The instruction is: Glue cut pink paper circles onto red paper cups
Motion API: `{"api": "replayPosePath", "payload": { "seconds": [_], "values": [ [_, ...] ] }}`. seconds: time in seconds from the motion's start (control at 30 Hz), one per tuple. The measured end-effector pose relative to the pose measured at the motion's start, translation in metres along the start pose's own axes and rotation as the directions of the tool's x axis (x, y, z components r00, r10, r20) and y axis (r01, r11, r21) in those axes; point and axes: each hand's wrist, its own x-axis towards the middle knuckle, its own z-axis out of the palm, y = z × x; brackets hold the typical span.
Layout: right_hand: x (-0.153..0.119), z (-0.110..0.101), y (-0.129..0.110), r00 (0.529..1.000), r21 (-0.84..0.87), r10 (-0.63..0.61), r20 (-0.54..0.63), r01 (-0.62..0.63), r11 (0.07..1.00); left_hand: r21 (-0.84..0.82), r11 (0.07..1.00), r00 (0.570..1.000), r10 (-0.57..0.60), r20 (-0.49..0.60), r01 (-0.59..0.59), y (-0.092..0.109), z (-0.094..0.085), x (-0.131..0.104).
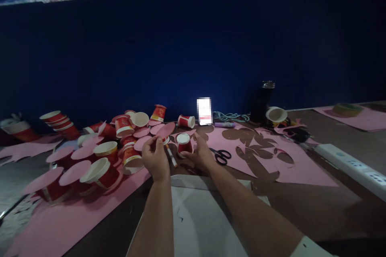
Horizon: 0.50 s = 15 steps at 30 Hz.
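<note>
My left hand (pixel 156 157) pinches a round pink paper disc (pixel 166 129) by its near edge. With my right hand (pixel 201 153) I grip a small red paper cup (pixel 184 148), which stands upside down with its white base upward. Between the two hands lies an orange-and-white pen-like stick (pixel 171 156). Black-handled scissors (pixel 222 156) rest just right of my right hand, their blades partly hidden. Left of my left hand, several red paper cups (pixel 104 150) stand or lie about, some with pink discs (pixel 48 180) attached.
Pink sheets with round cut-outs (pixel 286 168) cover the right side of the table. A lit phone (pixel 204 111), coiled cable (pixel 230 117) and dark bottle (pixel 263 100) stand along the blue partition (pixel 193 48). A white power strip (pixel 351 164) lies at right; white paper (pixel 202 217) lies nearest me.
</note>
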Motion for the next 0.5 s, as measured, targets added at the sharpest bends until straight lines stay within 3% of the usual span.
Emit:
{"api": "replayPosePath", "payload": {
  "seconds": [0.23,0.37,0.5],
  "values": [
    [0.004,0.013,0.000,0.998,-0.015,-0.031,0.059,0.032,0.999,0.040,0.999,0.999,-0.003,0.032,0.002,0.005,0.001,-0.003],
    [0.004,0.017,-0.005,0.993,0.022,-0.089,0.072,0.088,0.996,-0.047,0.999,0.997,0.015,0.082,-0.012,-0.001,0.003,-0.004],
    [0.000,0.009,-0.004,0.999,0.080,0.000,0.048,-0.004,0.997,-0.144,0.988,0.992,-0.037,0.122,0.054,-0.006,0.006,-0.005]
  ]
}}
